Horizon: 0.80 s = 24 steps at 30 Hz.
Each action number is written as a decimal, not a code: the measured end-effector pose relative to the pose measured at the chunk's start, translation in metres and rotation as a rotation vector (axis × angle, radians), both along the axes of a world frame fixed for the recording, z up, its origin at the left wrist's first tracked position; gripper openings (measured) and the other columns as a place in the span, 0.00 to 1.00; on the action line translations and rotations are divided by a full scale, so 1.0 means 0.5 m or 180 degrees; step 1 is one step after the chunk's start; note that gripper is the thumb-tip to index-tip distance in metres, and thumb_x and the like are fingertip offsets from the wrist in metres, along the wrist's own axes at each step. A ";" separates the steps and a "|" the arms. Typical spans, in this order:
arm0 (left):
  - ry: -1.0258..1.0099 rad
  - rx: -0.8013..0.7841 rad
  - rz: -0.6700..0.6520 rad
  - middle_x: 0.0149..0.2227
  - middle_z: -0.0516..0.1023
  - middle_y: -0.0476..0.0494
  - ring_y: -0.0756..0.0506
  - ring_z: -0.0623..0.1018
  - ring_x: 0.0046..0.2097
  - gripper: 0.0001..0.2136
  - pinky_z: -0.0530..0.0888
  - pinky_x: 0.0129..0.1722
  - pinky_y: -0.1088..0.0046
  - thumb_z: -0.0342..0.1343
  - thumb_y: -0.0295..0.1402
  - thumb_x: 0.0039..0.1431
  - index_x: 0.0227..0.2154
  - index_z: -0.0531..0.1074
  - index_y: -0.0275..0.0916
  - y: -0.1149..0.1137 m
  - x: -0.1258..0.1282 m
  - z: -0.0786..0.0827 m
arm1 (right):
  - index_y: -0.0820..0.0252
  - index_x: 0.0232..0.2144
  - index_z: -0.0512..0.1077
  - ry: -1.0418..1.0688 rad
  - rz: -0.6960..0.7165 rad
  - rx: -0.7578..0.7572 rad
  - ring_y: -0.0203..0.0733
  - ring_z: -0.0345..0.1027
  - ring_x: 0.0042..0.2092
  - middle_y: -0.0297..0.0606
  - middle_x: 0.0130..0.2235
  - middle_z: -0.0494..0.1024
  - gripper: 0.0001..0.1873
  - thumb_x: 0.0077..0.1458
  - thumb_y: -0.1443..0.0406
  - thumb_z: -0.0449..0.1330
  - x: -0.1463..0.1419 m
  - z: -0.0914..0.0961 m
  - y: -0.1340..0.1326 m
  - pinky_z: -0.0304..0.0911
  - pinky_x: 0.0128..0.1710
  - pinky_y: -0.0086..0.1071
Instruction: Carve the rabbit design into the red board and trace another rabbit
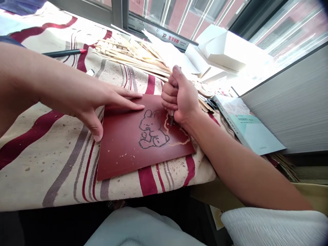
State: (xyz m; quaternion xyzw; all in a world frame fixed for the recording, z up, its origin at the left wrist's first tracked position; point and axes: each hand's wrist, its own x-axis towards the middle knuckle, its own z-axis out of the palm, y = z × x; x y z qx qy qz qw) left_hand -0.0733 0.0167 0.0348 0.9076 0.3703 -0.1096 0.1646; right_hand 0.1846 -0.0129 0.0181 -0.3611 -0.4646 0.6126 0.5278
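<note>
A reddish-brown board [120, 136] lies on the striped cloth, bearing a dark-outlined rabbit drawing [153, 131] and a pale carved line [176, 143] to its right. My left hand [110, 102] rests with fingers spread on the board's upper left, the thumb at its left edge. In my right fist [180, 95] is an upright carving tool [172, 118], its dark tip down at the pale line. Most of the tool's handle is hidden by my fingers. Small shavings [128, 156] are scattered on the board.
Thin wooden sticks [128, 51] are piled behind the board, near the window. White open boxes [220, 48] stand at the back right. A pale green book [251, 123] lies to the right of my forearm. A dark pen with a red end [64, 53] lies at upper left.
</note>
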 end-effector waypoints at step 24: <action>-0.0053 -0.0054 -0.0270 0.85 0.44 0.62 0.23 0.60 0.80 0.57 0.66 0.77 0.52 0.73 0.61 0.45 0.79 0.58 0.65 0.001 -0.020 -0.010 | 0.52 0.23 0.55 -0.0144 0.0359 0.0507 0.28 0.35 0.18 0.19 0.19 0.49 0.37 0.62 0.39 0.70 0.016 0.007 -0.010 0.38 0.14 0.26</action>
